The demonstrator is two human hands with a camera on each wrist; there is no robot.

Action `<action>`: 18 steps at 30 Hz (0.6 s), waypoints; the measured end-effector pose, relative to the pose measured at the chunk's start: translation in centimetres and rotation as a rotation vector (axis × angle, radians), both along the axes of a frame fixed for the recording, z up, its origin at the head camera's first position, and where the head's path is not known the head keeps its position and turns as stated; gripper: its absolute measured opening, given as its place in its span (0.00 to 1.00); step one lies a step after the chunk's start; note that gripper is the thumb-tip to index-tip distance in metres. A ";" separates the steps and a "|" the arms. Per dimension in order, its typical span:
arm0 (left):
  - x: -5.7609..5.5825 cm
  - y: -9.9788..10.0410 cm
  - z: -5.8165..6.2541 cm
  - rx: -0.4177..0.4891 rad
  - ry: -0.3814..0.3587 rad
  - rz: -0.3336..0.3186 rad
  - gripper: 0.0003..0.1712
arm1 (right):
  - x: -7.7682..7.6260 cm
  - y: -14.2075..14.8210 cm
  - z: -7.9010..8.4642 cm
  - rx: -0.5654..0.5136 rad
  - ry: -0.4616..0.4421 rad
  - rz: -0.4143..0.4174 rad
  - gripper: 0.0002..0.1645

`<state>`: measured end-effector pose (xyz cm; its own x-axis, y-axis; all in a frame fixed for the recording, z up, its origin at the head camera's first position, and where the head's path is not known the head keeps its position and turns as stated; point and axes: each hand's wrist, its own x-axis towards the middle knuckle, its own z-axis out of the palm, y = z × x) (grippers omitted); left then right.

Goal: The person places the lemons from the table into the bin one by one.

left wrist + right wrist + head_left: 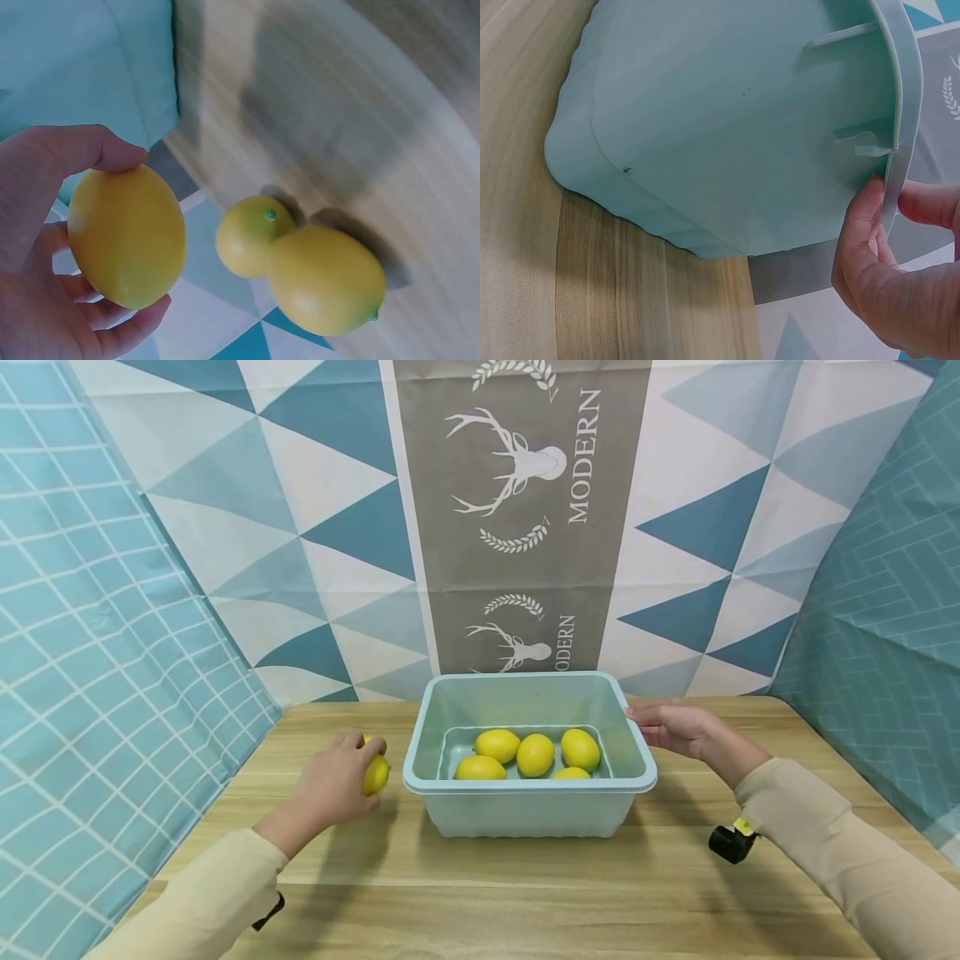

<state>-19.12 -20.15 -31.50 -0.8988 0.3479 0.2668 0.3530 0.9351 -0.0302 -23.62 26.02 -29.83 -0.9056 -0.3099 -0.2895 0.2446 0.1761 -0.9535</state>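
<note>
A yellow lemon is gripped between the thumb and fingers of my left hand, left of a pale blue-green plastic bin. In the left wrist view the held lemon appears whole, above the table. Two more lemons, a nearer one and a smaller-looking one, lie on the table beyond it; the head view hides them behind my left hand. Several lemons lie inside the bin. My right hand pinches the bin's right rim, thumb on one side and fingers on the other.
The bin stands upright on a wood-grain table. Behind it rises a patterned backdrop, with a blue checked sheet at the left and a teal sheet at the right. Small black devices sit at both wrists.
</note>
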 end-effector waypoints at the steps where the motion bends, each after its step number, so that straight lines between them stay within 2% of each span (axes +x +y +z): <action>1: -0.1 0.0 0.1 -0.008 0.011 -0.001 0.29 | 0.0 0.0 0.0 -0.003 0.000 0.000 0.33; 7: -0.1 0.5 0.4 -0.028 0.052 -0.021 0.30 | 0.0 0.1 0.1 -0.001 -0.008 -0.018 0.35; 12: -0.3 0.6 0.7 -0.039 0.063 -0.011 0.30 | -0.1 0.0 0.0 0.000 -0.016 -0.020 0.38; 18: -0.6 0.6 1.4 -0.020 0.102 -0.021 0.30 | -0.1 0.0 -0.1 0.014 -0.011 -0.020 0.37</action>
<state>-19.69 -19.59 -30.06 -0.8600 0.3721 0.3491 0.3663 0.9266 -0.0853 -23.74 26.04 -29.93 -0.9082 -0.2878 -0.3038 0.2587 0.1843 -0.9482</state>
